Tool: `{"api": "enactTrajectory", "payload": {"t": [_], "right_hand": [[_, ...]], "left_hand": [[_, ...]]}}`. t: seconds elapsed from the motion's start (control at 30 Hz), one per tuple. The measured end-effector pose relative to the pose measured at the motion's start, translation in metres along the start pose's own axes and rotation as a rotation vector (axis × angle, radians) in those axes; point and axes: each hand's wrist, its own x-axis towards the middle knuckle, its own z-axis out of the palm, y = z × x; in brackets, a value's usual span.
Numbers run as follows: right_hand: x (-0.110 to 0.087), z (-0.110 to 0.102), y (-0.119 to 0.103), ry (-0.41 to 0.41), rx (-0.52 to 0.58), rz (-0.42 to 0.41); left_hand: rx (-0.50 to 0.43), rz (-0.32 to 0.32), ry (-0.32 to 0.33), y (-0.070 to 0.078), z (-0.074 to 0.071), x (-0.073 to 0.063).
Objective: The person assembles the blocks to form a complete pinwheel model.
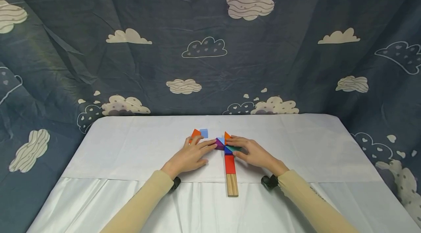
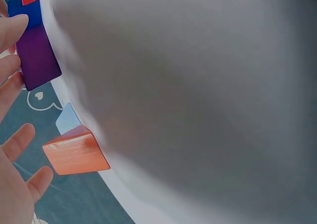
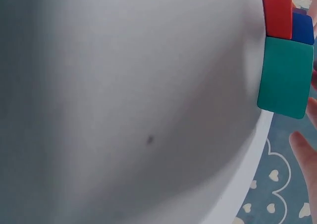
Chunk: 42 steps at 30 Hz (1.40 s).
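Small coloured blocks form a pinwheel shape on the white-covered table: a purple block (image 1: 220, 144), a light blue piece (image 1: 221, 140), an orange triangle (image 1: 227, 137), a green block (image 3: 286, 77) and a dark blue block (image 1: 228, 150). My left hand (image 1: 193, 153) is spread, its fingertips at the purple block's left side and other fingers over a separate orange block (image 2: 77, 153). On the other side, my right hand (image 1: 251, 151) has extended fingers near the orange triangle and its thumb by the green block. Whether each fingertip presses is unclear.
A red block (image 1: 230, 164) and a natural wood block (image 1: 232, 184) run in a line toward me below the pinwheel. A light blue square (image 1: 204, 133) lies beside the separate orange block. Behind the table (image 1: 131, 130) hangs a dark cloud-patterned cloth (image 1: 164, 68).
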Motion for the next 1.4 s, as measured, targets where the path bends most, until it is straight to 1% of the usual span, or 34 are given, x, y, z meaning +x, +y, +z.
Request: {"api": "enactTrajectory", "payload": {"t": [0.13, 0.3, 0.4, 0.47, 0.6, 0.73, 0.87, 0.93, 1.13, 1.27, 1.4], "right_hand": [[0.000, 0.000, -0.001, -0.013, -0.015, -0.013], [0.000, 0.001, 0.000, -0.010, -0.002, -0.008], [-0.001, 0.001, 0.000, -0.006, 0.009, 0.008], [-0.001, 0.001, 0.000, -0.002, 0.027, 0.022], [-0.002, 0.000, -0.001, 0.004, 0.051, 0.036], [-0.002, 0.000, -0.002, 0.009, 0.053, 0.040], [-0.003, 0.000, -0.003, 0.015, 0.053, 0.036], [-0.004, 0.000, -0.003, 0.017, 0.055, 0.031], [-0.005, 0.001, -0.004, 0.020, 0.058, 0.033], [-0.005, 0.002, -0.004, 0.027, 0.053, 0.041], [-0.005, 0.003, -0.004, 0.027, 0.056, 0.052]], "left_hand": [[-0.001, -0.004, 0.001, 0.001, 0.001, 0.000], [-0.014, 0.004, 0.004, -0.001, 0.001, 0.001], [-0.016, 0.009, 0.032, -0.007, -0.001, 0.001], [-0.018, 0.008, 0.070, -0.011, -0.004, 0.002], [-0.043, -0.028, 0.134, -0.021, -0.011, 0.005], [-0.094, -0.091, 0.148, -0.029, -0.017, 0.011], [-0.101, -0.140, 0.129, -0.036, -0.019, 0.020], [-0.102, -0.154, 0.119, -0.038, -0.019, 0.025], [-0.090, -0.196, 0.062, -0.040, -0.016, 0.038], [-0.087, -0.213, 0.036, -0.041, -0.013, 0.044], [-0.081, -0.233, 0.018, -0.043, -0.010, 0.047]]}}
